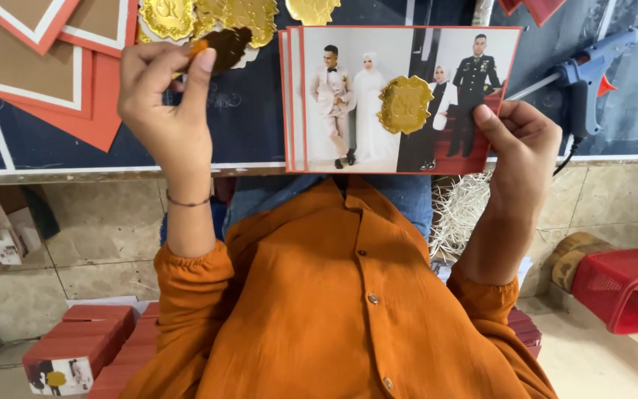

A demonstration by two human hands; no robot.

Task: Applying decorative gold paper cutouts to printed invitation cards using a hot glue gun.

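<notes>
Right hand [520,144] fingers pinching red-bordered photo cards with gold scalloped foil seal [405,104] above dark bench [245,125]; left hand [162,89] pinching loose gold seal [224,46]. Likely light, stiff, crease-prone: best held by edges.

Gold scalloped label [405,104] sits centred on the red-edged photo card; more gold labels [208,16] lie along the table's top edge. Red boxes [86,341] stack bottom left.

Small craft workshop, card-making. Dark worktable [260,125] strewn with red card frames [53,66], gold foil seals [208,18], blue glue gun [592,74]. Tiled floor [97,244], stacked red boxes [90,343], red plastic basket [625,288].
</notes>
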